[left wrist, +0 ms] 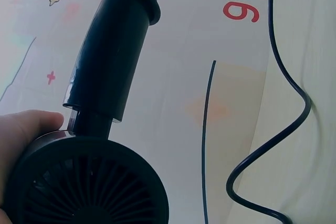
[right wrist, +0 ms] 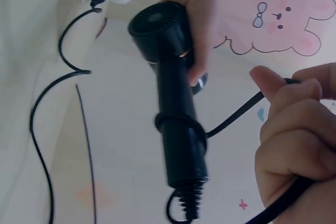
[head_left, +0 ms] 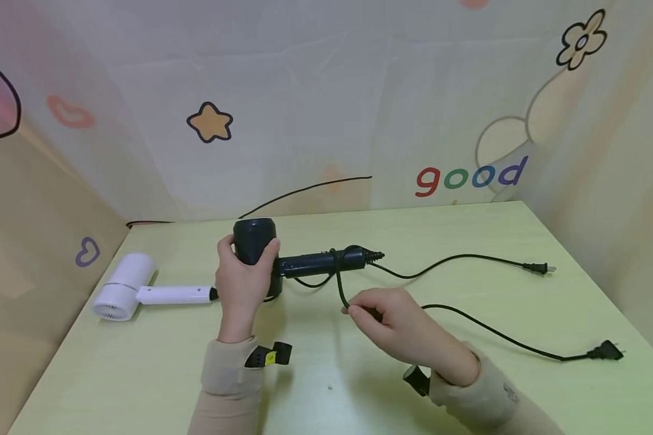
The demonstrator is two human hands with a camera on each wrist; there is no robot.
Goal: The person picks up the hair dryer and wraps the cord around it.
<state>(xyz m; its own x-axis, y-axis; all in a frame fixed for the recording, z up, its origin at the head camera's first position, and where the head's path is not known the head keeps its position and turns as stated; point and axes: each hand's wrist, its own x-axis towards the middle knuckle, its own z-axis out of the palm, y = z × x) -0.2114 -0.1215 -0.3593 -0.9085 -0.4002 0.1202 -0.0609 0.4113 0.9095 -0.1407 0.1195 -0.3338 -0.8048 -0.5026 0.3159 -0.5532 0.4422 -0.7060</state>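
Observation:
A black hair dryer [head_left: 254, 240] is held up by its barrel in my left hand [head_left: 242, 287], thumb on one side and fingers on the other. Its handle [head_left: 321, 263] points right, with the black cord [right wrist: 181, 121] looped around it. My right hand [head_left: 399, 323] pinches that cord to the right of and below the handle, thumb against index finger. From this hand the cord runs on to a plug [head_left: 606, 350] at the table's right. The left wrist view shows the dryer's round slatted grille [left wrist: 89, 182] close up, beside my left thumb or finger.
A white hair dryer [head_left: 127, 281] lies on the pale green table [head_left: 141, 374] at the left. A second black cord [head_left: 462, 256] runs behind the black dryer to another plug [head_left: 536, 267]. A printed curtain [head_left: 326, 109] rises behind the table's back edge.

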